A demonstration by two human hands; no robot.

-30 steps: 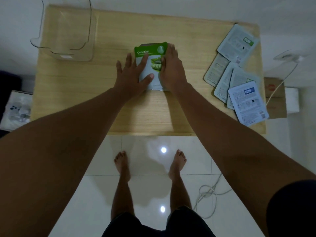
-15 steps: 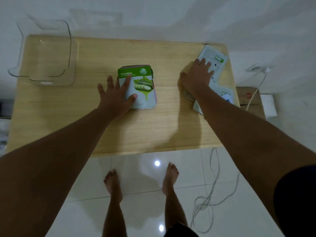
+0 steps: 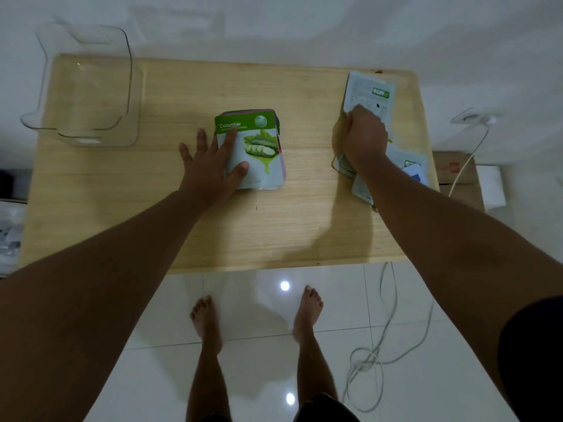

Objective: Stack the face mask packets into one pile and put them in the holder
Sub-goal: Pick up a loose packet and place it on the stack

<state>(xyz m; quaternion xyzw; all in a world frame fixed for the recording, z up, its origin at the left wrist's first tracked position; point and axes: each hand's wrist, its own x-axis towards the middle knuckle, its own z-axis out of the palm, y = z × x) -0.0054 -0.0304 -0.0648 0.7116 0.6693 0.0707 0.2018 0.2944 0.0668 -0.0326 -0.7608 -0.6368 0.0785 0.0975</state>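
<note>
A pile of face mask packets [image 3: 259, 147] lies at the middle of the wooden table [image 3: 152, 208], a green cucumber packet on top. My left hand [image 3: 210, 169] rests flat on the pile's left side, fingers spread. Several white packets [image 3: 368, 95] lie scattered near the table's right edge. My right hand [image 3: 364, 138] sits on them with fingers curled onto the far white packet; my arm hides the nearer ones in part. A clear plastic holder [image 3: 88, 86] stands at the table's far left corner.
A cardboard box [image 3: 457, 175] stands on the floor right of the table. White cables [image 3: 380, 345] loop on the tiled floor at the right. My bare feet [image 3: 207, 318] stand in front of the table. A wall is close behind the table.
My right hand left the middle pile, moved right to the scattered white packets and has curled onto the far one. My left hand stays on the pile. The view shifted.
</note>
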